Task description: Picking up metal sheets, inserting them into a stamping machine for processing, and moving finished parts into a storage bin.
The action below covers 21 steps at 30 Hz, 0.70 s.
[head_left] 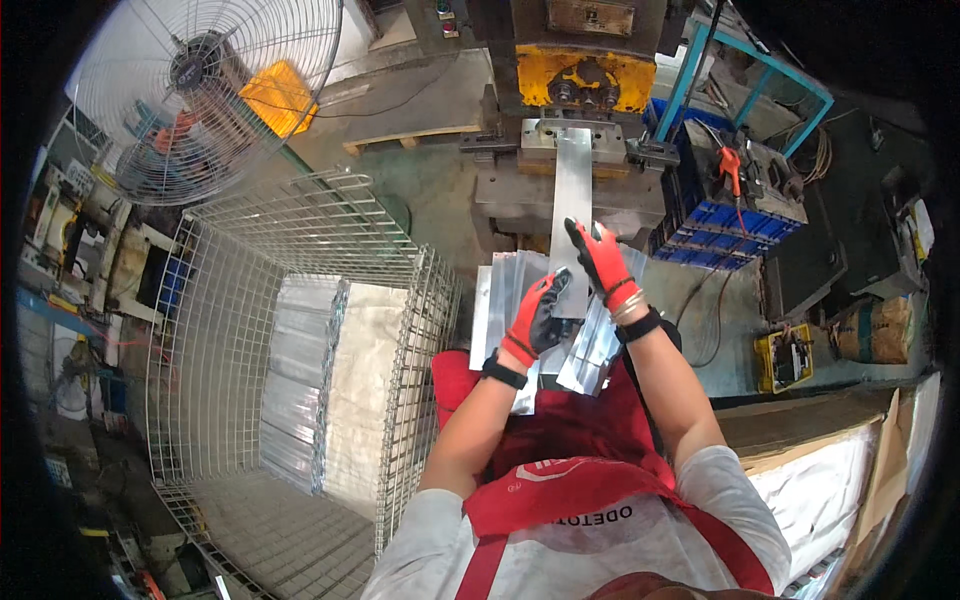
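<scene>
A long flat metal strip (573, 190) reaches away from me, its far end in the die (540, 135) of a machine press. My left hand (536, 318), in a red glove with a dark palm, pinches the near end from the left. Farther up, my right hand (604, 265), gloved alike, holds the strip's right edge with its fingertips on the metal. Beneath both hands, several more metal strips (483, 320) lie fanned over my lap, on a red apron (560, 430). The hands hide part of these strips.
To the left stands a wire cage (400, 400) with stacked metal strips (295, 380) inside, and a large fan (205, 70) behind it. Blue crates (690, 235) with an orange-red air gun (730, 170) on top stand right of the press. A yellow basket (785, 358) is farther right.
</scene>
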Each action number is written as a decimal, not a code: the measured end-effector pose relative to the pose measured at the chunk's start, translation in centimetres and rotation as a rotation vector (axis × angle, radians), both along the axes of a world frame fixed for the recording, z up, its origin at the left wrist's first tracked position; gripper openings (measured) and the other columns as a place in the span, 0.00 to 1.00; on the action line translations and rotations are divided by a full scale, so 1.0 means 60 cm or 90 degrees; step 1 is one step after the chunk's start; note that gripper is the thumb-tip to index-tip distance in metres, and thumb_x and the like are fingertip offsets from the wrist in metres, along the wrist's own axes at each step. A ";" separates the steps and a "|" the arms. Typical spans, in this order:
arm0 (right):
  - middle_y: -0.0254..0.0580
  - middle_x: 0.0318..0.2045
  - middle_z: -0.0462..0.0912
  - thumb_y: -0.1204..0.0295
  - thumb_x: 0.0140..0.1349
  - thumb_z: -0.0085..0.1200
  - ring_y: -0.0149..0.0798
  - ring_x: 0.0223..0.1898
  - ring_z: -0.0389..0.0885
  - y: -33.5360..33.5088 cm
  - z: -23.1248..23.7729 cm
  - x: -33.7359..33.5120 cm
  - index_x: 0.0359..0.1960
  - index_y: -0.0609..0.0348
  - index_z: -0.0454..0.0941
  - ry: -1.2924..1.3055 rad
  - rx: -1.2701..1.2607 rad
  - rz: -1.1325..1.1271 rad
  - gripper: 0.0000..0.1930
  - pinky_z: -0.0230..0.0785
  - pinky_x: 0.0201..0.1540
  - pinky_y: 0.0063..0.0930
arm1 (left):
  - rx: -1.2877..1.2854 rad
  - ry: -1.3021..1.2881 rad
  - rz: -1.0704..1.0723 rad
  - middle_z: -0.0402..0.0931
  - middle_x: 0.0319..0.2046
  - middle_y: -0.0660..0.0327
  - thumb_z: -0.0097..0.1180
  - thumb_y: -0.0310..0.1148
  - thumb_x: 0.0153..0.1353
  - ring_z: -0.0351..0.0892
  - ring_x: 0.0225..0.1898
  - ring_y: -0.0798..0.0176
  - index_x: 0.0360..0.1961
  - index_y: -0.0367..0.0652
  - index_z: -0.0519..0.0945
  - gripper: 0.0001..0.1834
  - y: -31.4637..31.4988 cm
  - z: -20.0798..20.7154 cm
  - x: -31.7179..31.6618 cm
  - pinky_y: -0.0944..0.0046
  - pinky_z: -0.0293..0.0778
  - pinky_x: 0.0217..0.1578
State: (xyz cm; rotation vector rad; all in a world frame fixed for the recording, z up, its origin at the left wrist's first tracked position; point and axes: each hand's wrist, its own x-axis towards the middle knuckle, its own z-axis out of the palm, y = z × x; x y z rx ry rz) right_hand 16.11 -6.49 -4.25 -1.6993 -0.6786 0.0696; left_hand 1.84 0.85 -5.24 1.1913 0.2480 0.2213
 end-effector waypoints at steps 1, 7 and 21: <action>0.49 0.33 0.75 0.57 0.51 0.53 0.39 0.37 0.73 -0.006 -0.008 -0.006 0.48 0.66 0.64 -0.138 0.005 -0.003 0.28 0.64 0.39 0.28 | 0.037 0.021 0.006 0.72 0.24 0.66 0.48 0.43 0.57 0.72 0.24 0.73 0.35 0.43 0.72 0.14 0.006 0.011 -0.012 0.71 0.69 0.22; 0.48 0.48 0.67 0.55 0.41 0.58 0.48 0.52 0.62 -0.082 0.191 -0.068 0.54 0.54 0.59 -0.583 -0.289 0.019 0.37 0.41 0.59 0.47 | 0.583 0.167 -0.095 0.71 0.20 0.59 0.51 0.40 0.53 0.72 0.21 0.63 0.31 0.42 0.73 0.12 0.047 0.116 -0.117 0.65 0.67 0.23; 0.36 0.17 0.73 0.63 0.50 0.55 0.29 0.18 0.69 -0.085 0.109 -0.030 0.30 0.59 0.75 -0.068 -0.167 0.083 0.13 0.61 0.23 0.22 | 0.246 0.102 0.171 0.70 0.36 0.65 0.49 0.33 0.57 0.69 0.33 0.74 0.53 0.43 0.62 0.22 0.072 0.071 -0.121 0.73 0.68 0.30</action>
